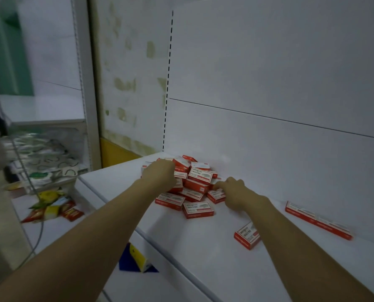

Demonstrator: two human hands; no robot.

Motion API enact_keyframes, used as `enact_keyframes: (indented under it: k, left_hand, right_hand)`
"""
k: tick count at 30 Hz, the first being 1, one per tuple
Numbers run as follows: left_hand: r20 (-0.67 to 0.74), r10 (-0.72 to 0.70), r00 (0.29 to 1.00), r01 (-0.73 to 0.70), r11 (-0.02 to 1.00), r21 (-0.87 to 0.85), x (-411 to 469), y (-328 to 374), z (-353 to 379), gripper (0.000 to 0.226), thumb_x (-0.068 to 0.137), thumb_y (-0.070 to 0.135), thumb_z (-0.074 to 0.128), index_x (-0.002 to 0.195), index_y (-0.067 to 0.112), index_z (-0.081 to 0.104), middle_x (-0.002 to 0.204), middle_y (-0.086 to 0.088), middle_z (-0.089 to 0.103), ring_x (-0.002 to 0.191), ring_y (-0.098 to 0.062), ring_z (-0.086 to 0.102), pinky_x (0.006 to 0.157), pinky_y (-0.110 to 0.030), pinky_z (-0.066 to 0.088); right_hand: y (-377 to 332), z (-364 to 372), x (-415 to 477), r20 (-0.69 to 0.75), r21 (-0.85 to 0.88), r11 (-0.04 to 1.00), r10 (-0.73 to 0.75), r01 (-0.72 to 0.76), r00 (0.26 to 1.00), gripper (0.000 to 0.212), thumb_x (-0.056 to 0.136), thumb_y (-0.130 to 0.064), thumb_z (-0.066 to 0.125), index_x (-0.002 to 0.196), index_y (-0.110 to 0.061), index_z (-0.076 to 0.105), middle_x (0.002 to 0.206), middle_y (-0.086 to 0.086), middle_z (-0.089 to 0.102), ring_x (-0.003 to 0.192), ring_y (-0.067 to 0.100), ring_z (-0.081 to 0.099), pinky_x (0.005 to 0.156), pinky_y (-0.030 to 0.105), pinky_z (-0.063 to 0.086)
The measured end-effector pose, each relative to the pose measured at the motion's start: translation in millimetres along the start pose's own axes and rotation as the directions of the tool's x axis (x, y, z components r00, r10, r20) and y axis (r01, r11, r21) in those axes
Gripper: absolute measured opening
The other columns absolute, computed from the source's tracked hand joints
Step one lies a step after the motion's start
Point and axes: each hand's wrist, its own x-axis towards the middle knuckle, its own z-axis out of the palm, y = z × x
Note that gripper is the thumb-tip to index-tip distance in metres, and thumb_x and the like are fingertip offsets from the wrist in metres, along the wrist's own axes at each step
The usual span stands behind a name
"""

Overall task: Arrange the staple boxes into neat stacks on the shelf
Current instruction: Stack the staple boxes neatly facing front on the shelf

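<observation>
Fingers of my left hand [160, 173] curl down into the near-left side of the pile of staple boxes [192, 182], reaching among the red-and-white cartons; whether they actually pinch one I cannot tell, since the back of the hand hides the tips. My right hand [233, 191] sits at the pile's right edge with fingers bent inward, the fingertips [217, 185] touching a box there, and again I cannot tell if it is a real grasp or only contact.

Outward from the pile: it lies heaped against the white back panel [269, 127], near the left rear corner of the white shelf [192, 247]. A few boxes lie flat along the pile's near side. To the pile's right, well apart from it, a single box [247, 235] lies partly under my right forearm, and farther right a row of boxes [318, 220] sits end to end close to the back panel.

Between the pile and the shelf's front edge [151, 243] I see bare white surface, and more bare shelf between the pile and the row.
</observation>
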Motion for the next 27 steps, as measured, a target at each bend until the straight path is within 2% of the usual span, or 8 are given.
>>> enact_keyframes:
  k: [3, 6, 10, 12, 16, 20, 22, 27]
  left_hand:
    - [-0.005, 0.027, 1.0, -0.027, 1.0, -0.016, 2, 9, 0, 0.03, 0.089, 0.018, 0.053, 0.118, 0.012, 0.06, 0.115, -0.005, 0.063, 0.103, -0.022, 0.059, 0.085, -0.033, 0.05]
    - [-0.013, 0.083, 0.996, -0.084, 0.996, -0.022, 6, 24, 2, 0.027, 0.089, 0.018, 0.053, 0.114, 0.011, 0.061, 0.114, -0.006, 0.063, 0.101, -0.023, 0.058, 0.085, -0.034, 0.05]
    - [0.003, 0.184, 0.983, -0.183, 0.983, -0.023, 11, 54, 9, 0.03, 0.089, 0.014, 0.053, 0.118, 0.01, 0.059, 0.118, -0.009, 0.06, 0.107, -0.026, 0.057, 0.088, -0.035, 0.048]
    - [0.012, 0.242, 0.97, -0.241, 0.969, -0.048, 12, 73, 14, 0.03, 0.09, 0.015, 0.053, 0.118, 0.01, 0.06, 0.12, -0.01, 0.059, 0.11, -0.027, 0.055, 0.09, -0.035, 0.046]
    - [0.035, 0.363, 0.931, -0.358, 0.928, -0.105, 11, 117, 29, 0.029, 0.087, 0.015, 0.058, 0.114, 0.006, 0.061, 0.117, -0.01, 0.06, 0.106, -0.026, 0.056, 0.09, -0.034, 0.048]
    - [0.051, 0.482, 0.875, -0.46, 0.859, -0.227, 3, 167, 45, 0.051, 0.084, 0.023, 0.067, 0.131, 0.013, 0.05, 0.124, -0.006, 0.057, 0.113, -0.023, 0.053, 0.092, -0.032, 0.046]
    - [0.016, 0.543, 0.839, -0.518, 0.809, -0.278, -3, 190, 52, 0.055, 0.082, 0.023, 0.07, 0.132, 0.013, 0.047, 0.121, -0.007, 0.058, 0.109, -0.023, 0.055, 0.09, -0.032, 0.046]
    - [-0.133, 0.577, 0.806, -0.559, 0.669, -0.49, -21, 237, 67, 0.032, 0.083, 0.01, 0.062, 0.115, 0.005, 0.059, 0.107, -0.012, 0.063, 0.095, -0.027, 0.059, 0.083, -0.037, 0.048]
  right_hand:
    - [10, 0, 1, 0.032, 0.003, 0.999, 0.038, -0.038, 0.999, 0.043, 0.094, -0.021, 0.048, 0.134, -0.033, 0.039, 0.133, 0.006, 0.036, 0.126, 0.028, 0.03, 0.104, 0.047, 0.035]
    - [25, -5, -8, 0.092, 0.045, 0.997, 0.063, -0.068, 0.994, 0.039, 0.093, -0.027, 0.051, 0.13, -0.028, 0.04, 0.133, 0.006, 0.045, 0.119, 0.024, 0.043, 0.101, 0.041, 0.039]
    - [48, -8, -27, 0.086, 0.104, 0.987, 0.11, -0.119, 0.99, 0.049, 0.088, -0.029, 0.06, 0.133, -0.023, 0.041, 0.135, 0.006, 0.046, 0.119, 0.023, 0.046, 0.098, 0.035, 0.04]
    - [61, -11, -40, 0.038, 0.093, 0.984, 0.148, -0.15, 0.988, 0.054, 0.088, -0.03, 0.061, 0.136, -0.018, 0.041, 0.136, 0.009, 0.044, 0.123, 0.026, 0.044, 0.102, 0.034, 0.037]
    - [88, -19, -69, -0.12, 0.195, 0.96, 0.228, -0.202, 0.966, 0.047, 0.084, -0.03, 0.066, 0.127, -0.015, 0.053, 0.124, 0.013, 0.049, 0.114, 0.029, 0.048, 0.098, 0.036, 0.041]
    - [110, -22, -97, -0.296, 0.285, 0.932, 0.306, -0.222, 0.905, 0.045, 0.08, -0.029, 0.071, 0.122, -0.019, 0.057, 0.117, 0.01, 0.049, 0.112, 0.028, 0.047, 0.094, 0.035, 0.043]
    - [120, -20, -110, -0.357, 0.321, 0.919, 0.342, -0.23, 0.869, 0.047, 0.08, -0.028, 0.072, 0.123, -0.02, 0.057, 0.118, 0.008, 0.048, 0.114, 0.026, 0.044, 0.093, 0.03, 0.041]
    - [142, -11, -137, -0.484, 0.403, 0.884, 0.427, -0.238, 0.764, 0.045, 0.083, -0.021, 0.068, 0.126, -0.018, 0.056, 0.122, 0.007, 0.046, 0.117, 0.024, 0.04, 0.097, 0.027, 0.038]
